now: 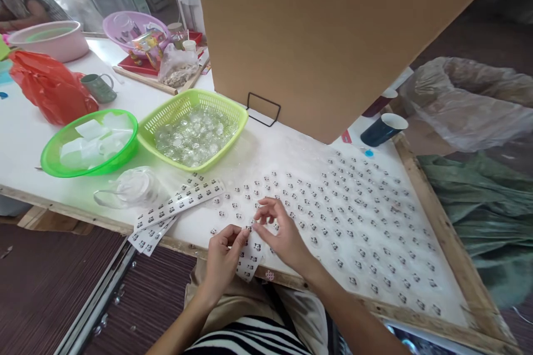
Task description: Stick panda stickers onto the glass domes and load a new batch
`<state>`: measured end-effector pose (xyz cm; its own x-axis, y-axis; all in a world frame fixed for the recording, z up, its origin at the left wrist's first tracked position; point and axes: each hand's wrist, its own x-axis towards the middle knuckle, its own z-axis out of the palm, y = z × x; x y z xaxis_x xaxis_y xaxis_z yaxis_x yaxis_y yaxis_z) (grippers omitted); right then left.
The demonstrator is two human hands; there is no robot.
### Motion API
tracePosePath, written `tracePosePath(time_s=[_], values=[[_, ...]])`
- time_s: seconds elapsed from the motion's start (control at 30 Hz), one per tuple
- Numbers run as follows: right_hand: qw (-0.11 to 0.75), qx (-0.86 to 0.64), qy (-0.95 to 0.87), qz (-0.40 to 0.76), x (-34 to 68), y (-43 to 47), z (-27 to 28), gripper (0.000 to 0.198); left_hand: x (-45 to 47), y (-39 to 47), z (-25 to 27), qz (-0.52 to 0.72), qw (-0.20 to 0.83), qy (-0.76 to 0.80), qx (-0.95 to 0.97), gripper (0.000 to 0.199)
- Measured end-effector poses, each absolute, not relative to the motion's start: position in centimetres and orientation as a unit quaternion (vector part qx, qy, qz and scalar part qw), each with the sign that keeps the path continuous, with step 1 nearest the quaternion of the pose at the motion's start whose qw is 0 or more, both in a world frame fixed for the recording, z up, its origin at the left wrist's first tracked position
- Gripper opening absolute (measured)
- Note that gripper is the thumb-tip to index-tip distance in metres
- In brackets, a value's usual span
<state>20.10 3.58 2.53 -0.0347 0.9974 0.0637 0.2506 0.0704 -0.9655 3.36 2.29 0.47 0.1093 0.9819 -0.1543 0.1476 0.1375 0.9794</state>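
Note:
My left hand (227,252) pinches a strip of panda stickers (251,259) at the table's front edge. Just to its right, my right hand (283,233) hovers with bent fingers, thumb and fingertips apart, close to the top of that strip. Many clear round pieces (334,246), each showing a small panda, lie spread over the white table around and beyond my right hand. More sticker strips (179,204) are stacked crosswise left of my hands. Behind them, a yellow-green basket (152,147) contains a heap of clear, shiny round pieces.
A green bowl (89,171) of white pieces, a roll of clear material (135,186), a red bag (50,89) and a grey-green mug (99,89) stand left. A large cardboard panel (308,39) rises behind. A dark cup (381,130) lies tilted near the wooden right edge (441,216).

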Motion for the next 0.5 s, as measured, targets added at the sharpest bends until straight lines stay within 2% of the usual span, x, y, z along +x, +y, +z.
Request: tracePosePath(time_s=[0.07, 0.2, 0.3, 0.4, 0.5], values=[[0.442, -0.519, -0.582, 0.442, 19.4, 3.8, 2.4, 0.039, 3.3, 2.3, 0.3, 0.39, 0.521, 0.538, 0.535, 0.035], [0.47, -0.513, -0.568, 0.439, 19.2, 4.4, 2.5, 0.031, 3.1, 2.5, -0.1, 0.384, 0.529, 0.537, 0.534, 0.034], [0.477, -0.52, -0.569, 0.423, 19.9, 5.0, 2.7, 0.034, 3.0, 2.5, -0.3, 0.388, 0.536, 0.536, 0.524, 0.034], [0.433, -0.513, -0.587, 0.453, 20.2, 5.4, 2.8, 0.047, 3.0, 2.5, -0.1, 0.396, 0.528, 0.542, 0.521, 0.035], [0.392, -0.486, -0.584, 0.519, 19.7, 5.1, 3.0, 0.047, 2.9, 2.6, 0.1, 0.393, 0.524, 0.544, 0.524, 0.037]])
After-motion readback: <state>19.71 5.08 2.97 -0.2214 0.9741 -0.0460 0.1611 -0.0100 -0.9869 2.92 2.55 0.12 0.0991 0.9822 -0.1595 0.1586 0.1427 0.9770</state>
